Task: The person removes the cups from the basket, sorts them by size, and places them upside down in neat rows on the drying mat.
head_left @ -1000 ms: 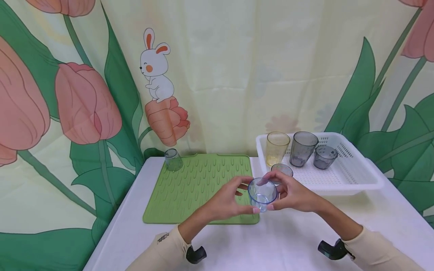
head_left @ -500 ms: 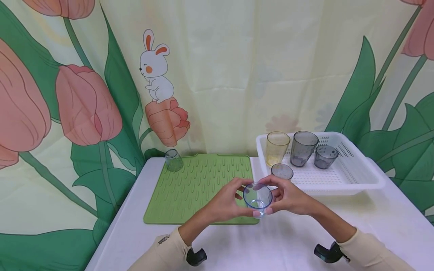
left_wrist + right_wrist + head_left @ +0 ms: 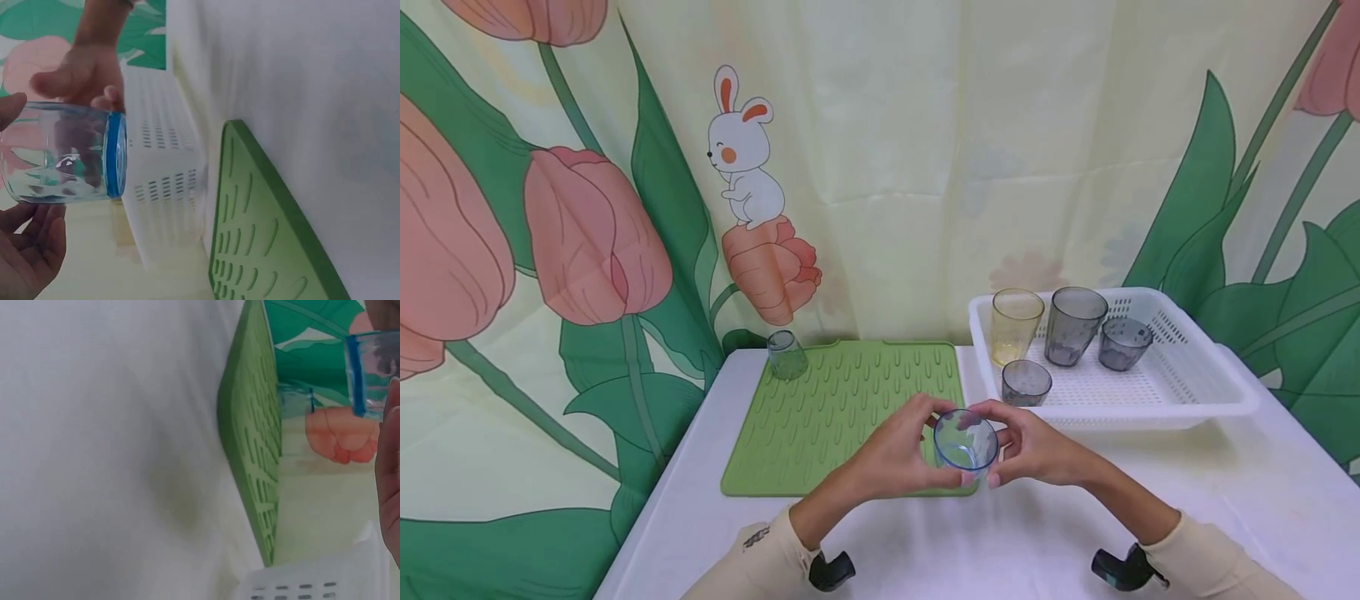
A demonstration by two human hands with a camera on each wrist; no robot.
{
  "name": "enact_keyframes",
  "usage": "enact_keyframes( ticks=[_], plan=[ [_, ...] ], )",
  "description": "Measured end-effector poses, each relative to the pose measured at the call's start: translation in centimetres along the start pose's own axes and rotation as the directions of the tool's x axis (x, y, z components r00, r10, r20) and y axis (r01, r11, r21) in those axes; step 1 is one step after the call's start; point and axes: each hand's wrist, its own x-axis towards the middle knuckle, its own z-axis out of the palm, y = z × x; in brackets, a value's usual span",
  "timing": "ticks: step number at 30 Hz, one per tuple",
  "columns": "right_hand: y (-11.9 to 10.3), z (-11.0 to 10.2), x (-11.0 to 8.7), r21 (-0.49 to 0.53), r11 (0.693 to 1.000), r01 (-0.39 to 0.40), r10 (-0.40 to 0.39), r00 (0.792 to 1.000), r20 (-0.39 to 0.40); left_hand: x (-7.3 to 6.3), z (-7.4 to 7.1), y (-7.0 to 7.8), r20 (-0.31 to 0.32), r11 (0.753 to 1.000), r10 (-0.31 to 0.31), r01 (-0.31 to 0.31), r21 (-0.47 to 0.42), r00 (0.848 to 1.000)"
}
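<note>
A clear, blue-edged drinking glass (image 3: 966, 439) is held up between both hands, near the front right corner of a green ridged mat (image 3: 842, 408). My left hand (image 3: 898, 450) grips its left side, thumb in front and fingers behind. On the other side my right hand (image 3: 1033, 446) holds it with thumb and fingertips. In the left wrist view the glass (image 3: 65, 153) has a thick blue band on its lower edge, and it hangs clear of the table. Right fingers show blurred through its wall. The right wrist view catches only part of the glass (image 3: 369, 375).
A bluish-grey glass (image 3: 787, 357) stands at the mat's back left corner. To the right, a white perforated basket (image 3: 1180, 408) holds a tall yellow glass (image 3: 1017, 325), a tall grey glass (image 3: 1073, 329) and two short grey glasses. A patterned curtain (image 3: 887, 167) hangs behind the table.
Both hands have shifted slightly left and toward the person, carrying the glass with them. The short grey glass at the basket's front left now shows more fully.
</note>
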Motion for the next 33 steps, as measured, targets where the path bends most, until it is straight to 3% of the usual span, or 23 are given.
enact_keyframes(
  ticks=[4,15,21,26,33],
  plan=[
    [1.0,0.7,0.3,0.015,1.000,-0.008,0.007,0.999,0.042,-0.3,-0.3,0.3,-0.012,0.999,0.026,-0.026,0.031,1.000],
    [3.1,2.8,1.3,0.001,0.999,0.052,-0.052,0.998,0.043,-0.7,-0.9,1.0,-0.036,0.995,0.085,-0.086,-0.042,0.996],
    [3.0,2.8,1.0,0.011,1.000,0.011,-0.011,1.000,-0.016,-0.9,-1.1,0.8,-0.050,0.992,0.071,-0.075,-0.098,0.996],
    [2.8,2.5,0.5,0.053,0.998,-0.025,0.026,1.000,-0.016,-1.3,-1.3,0.5,-0.054,0.990,0.048,-0.055,-0.132,0.997],
    [2.1,1.7,-0.2,0.138,0.990,0.013,-0.007,0.999,-0.039,-1.9,-1.6,0.2,-0.062,0.984,0.012,-0.023,-0.178,0.998]
  ],
)
